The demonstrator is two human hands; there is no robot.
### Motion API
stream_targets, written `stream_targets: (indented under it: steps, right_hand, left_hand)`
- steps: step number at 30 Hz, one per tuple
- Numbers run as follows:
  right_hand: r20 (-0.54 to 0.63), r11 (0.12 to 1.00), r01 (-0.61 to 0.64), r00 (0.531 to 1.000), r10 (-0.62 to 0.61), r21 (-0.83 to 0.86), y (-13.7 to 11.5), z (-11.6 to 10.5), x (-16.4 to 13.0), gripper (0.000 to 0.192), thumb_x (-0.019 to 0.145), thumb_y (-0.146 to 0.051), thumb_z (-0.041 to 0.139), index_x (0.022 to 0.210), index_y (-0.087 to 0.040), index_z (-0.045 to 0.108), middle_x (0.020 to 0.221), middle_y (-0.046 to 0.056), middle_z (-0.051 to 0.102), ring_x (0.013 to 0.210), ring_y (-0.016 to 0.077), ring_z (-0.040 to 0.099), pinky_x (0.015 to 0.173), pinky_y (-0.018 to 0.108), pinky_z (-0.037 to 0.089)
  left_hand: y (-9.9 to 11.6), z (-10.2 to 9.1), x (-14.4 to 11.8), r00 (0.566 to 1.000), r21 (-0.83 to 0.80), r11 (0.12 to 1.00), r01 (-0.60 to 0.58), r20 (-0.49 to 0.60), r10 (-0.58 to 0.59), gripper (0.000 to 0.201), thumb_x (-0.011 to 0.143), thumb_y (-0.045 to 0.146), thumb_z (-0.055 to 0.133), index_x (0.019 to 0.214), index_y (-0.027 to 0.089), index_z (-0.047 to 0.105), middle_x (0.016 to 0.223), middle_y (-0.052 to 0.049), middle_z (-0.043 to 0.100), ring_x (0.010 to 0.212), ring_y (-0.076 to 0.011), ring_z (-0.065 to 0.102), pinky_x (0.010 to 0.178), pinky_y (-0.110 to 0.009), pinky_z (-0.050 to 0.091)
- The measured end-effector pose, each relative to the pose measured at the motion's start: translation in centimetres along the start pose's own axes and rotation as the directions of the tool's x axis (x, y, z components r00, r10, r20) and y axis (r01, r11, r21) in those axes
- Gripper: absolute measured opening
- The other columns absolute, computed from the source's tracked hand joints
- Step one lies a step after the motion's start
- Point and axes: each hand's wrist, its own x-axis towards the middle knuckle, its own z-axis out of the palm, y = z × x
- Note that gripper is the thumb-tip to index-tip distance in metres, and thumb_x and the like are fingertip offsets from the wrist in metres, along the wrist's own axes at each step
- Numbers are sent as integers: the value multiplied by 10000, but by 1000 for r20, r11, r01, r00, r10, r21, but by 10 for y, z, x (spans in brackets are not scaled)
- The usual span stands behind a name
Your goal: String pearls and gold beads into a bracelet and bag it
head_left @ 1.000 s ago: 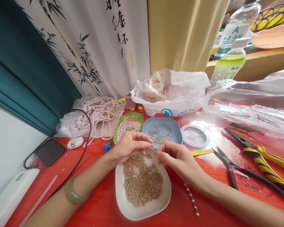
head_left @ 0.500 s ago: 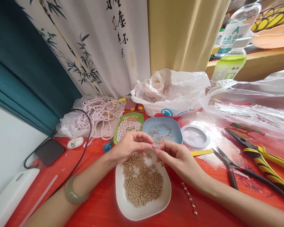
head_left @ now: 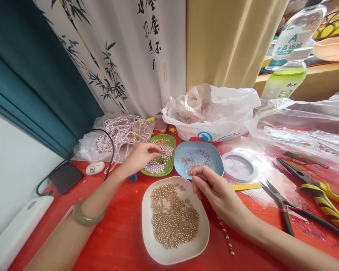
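Note:
My left hand [head_left: 142,156] is over the green dish [head_left: 172,165], its thumb and fingers brought together above the pale pink beads [head_left: 155,167]. Whatever sits between those fingertips is too small to make out. My right hand [head_left: 211,186] is closed in a pinch on a tiny thin metal piece [head_left: 190,173], mostly hidden by the fingers, near the front rim of the blue dish [head_left: 180,150]. Thin metal pins [head_left: 199,162] lie scattered in that blue dish. Between my forearms stands a white dish [head_left: 149,244] with many gold beads [head_left: 175,222].
A short bead strand [head_left: 226,237] lies beneath my right wrist. Cutting pliers [head_left: 284,207] and long-nosed pliers [head_left: 310,180] are at the right, beside yellow tweezers [head_left: 245,187]. Behind are bead strings [head_left: 121,131] and a plastic bag [head_left: 214,109]. A black cable [head_left: 113,146] curves at the left.
My hands have come apart. The left has moved left and away from me to the green dish; the right stays pinched near the blue dish. The whole view has shifted slightly.

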Motion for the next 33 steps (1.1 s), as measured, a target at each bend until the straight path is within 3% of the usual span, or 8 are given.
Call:
stream_targets:
  steps: [10,13,16,20,23,26,29,33]
  right_hand:
    - [19,1000,10,1000,-10,-3,1,-1,1,178,862,-244,365,1011,-188,446,663,-3,570,655,146,567,632,293,458]
    - [17,997,-46,999,45,64,-1,-1,2,141,853,-274,396,937,-194,475,662,-4,574,647,141,574,614,283,463]
    - [29,985,-100,995,97,142,-4,-1,2,107,837,-279,436,818,-192,495,643,-6,581,620,126,569,601,267,462]
    - [74,963,-164,986,151,213,-7,-2,1,140,823,-262,471,727,-169,513,597,-6,588,568,99,553,569,235,442]
    - [102,956,-183,981,164,230,-9,-2,1,148,810,-261,485,707,-160,517,569,-7,593,532,88,542,531,220,420]
    - [107,950,-194,979,173,243,-10,-1,1,163,802,-266,488,679,-161,510,539,-17,579,504,82,531,500,210,408]
    - [95,947,-205,978,187,246,-9,-1,1,167,800,-264,488,667,-163,504,525,-20,573,484,80,521,484,207,404]
    - [-48,956,-136,987,154,260,-7,-4,1,162,805,-270,497,675,-172,501,533,-19,578,481,84,511,493,216,411]
  left_hand:
    - [3,15,-5,992,225,968,-114,70,101,131,719,190,570,774,206,688,852,-35,686,861,-211,562,786,-343,410]
    - [5,15,-5,995,162,982,-98,43,93,113,713,197,573,723,202,685,818,-43,682,848,-216,559,788,-357,401]
    - [14,16,-7,1000,-96,995,-1,31,4,79,686,209,604,718,182,672,787,-39,673,778,-184,573,744,-321,421]
    - [32,23,-15,962,-594,764,251,242,-127,97,631,211,678,697,151,642,695,-9,636,628,-105,554,564,-210,428]
    - [44,30,-23,897,-723,545,425,415,-149,109,619,170,690,718,151,648,670,1,641,554,-66,544,520,-177,422]
    - [47,35,-28,879,-750,468,468,450,-158,132,606,156,702,734,137,676,667,-21,658,600,-79,576,537,-172,437]
    - [47,37,-27,881,-728,506,462,440,-172,137,609,191,706,732,135,683,698,-36,672,608,-90,581,549,-190,447]
    - [49,39,-26,952,-578,765,284,264,-155,125,643,228,674,735,144,669,685,-20,657,566,-94,556,567,-223,444]
